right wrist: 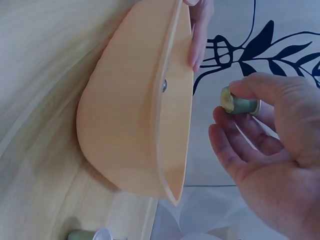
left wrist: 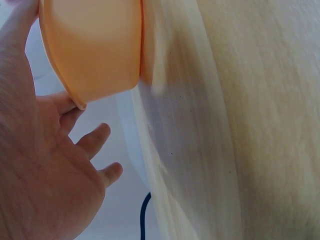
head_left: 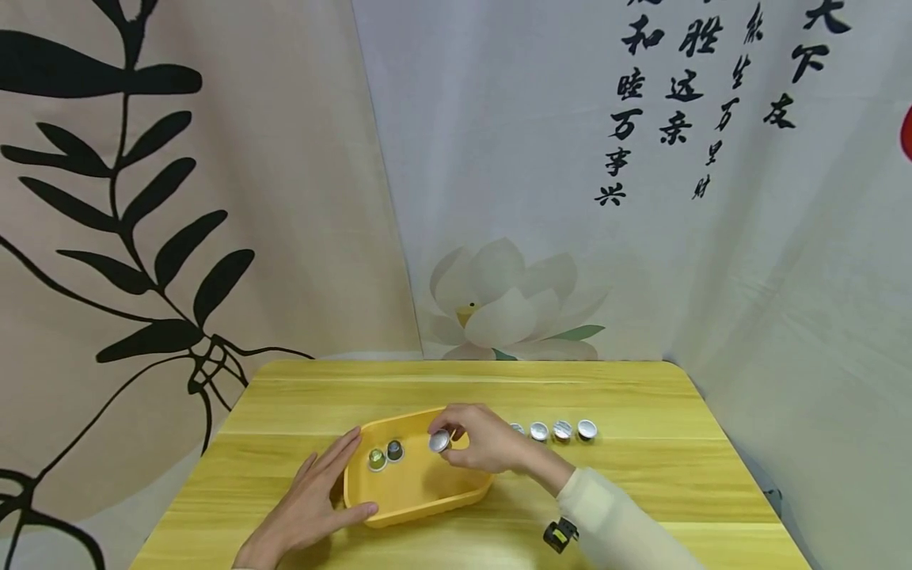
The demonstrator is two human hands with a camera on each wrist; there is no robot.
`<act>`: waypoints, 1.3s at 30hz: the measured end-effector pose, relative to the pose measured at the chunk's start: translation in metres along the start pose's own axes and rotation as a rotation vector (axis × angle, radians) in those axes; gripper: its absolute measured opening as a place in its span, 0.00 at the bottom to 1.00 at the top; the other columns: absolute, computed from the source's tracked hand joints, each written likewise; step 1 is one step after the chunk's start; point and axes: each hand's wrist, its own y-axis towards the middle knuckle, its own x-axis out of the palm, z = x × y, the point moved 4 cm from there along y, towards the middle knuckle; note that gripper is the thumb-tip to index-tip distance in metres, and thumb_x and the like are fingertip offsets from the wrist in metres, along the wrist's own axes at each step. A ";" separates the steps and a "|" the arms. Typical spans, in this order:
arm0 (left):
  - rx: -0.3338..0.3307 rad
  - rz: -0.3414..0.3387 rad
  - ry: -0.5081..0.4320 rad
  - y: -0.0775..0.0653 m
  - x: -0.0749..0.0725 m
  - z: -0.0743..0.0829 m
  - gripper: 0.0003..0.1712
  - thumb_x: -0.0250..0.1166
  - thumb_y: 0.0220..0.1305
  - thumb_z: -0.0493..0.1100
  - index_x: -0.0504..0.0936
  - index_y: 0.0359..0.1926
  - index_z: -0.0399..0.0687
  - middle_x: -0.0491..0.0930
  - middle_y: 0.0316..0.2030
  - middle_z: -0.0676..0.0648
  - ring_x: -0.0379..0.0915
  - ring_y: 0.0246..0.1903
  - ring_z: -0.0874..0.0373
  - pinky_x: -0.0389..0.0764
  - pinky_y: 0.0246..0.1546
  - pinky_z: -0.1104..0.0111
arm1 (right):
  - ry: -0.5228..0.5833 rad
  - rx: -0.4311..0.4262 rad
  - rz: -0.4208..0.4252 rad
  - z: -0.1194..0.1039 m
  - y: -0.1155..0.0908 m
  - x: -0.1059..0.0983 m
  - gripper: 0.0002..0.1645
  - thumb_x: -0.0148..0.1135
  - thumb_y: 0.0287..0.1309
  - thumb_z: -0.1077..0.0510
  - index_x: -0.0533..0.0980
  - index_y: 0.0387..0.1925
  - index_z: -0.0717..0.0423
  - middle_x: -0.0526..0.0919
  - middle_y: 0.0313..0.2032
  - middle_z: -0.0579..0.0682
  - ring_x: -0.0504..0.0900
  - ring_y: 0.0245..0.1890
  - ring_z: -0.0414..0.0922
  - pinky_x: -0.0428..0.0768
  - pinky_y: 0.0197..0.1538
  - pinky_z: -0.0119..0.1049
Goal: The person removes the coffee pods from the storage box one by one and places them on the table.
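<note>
My right hand (head_left: 484,439) pinches a coffee capsule (head_left: 439,441) between thumb and fingertips over a yellow plastic tray (head_left: 420,507). The capsule's pale lid shows in the head view; the right wrist view shows its green body (right wrist: 243,105). On the tray floor, a green capsule (head_left: 377,459) stands beside a dark one (head_left: 394,450). My left hand (head_left: 313,499) rests at the tray's left end, fingers extended along the rim and thumb on the near side. In the left wrist view its other fingers (left wrist: 95,141) stick out loosely beyond the tray wall.
Right of the tray, several silver-lidded capsules (head_left: 563,430) stand in a row on the wooden table (head_left: 641,491), the leftmost partly behind my right hand. A small black device (head_left: 560,535) sits by the right sleeve. A printed curtain (head_left: 541,158) hangs behind the table.
</note>
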 end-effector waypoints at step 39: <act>0.006 -0.002 -0.011 -0.001 -0.001 0.002 0.66 0.78 0.64 0.74 0.61 0.90 0.47 0.58 0.91 0.45 0.59 0.87 0.32 0.54 0.79 0.18 | -0.010 0.113 0.289 0.038 -0.112 -0.049 0.21 0.80 0.64 0.68 0.87 0.58 0.57 0.93 0.52 0.45 0.89 0.48 0.36 0.94 0.56 0.39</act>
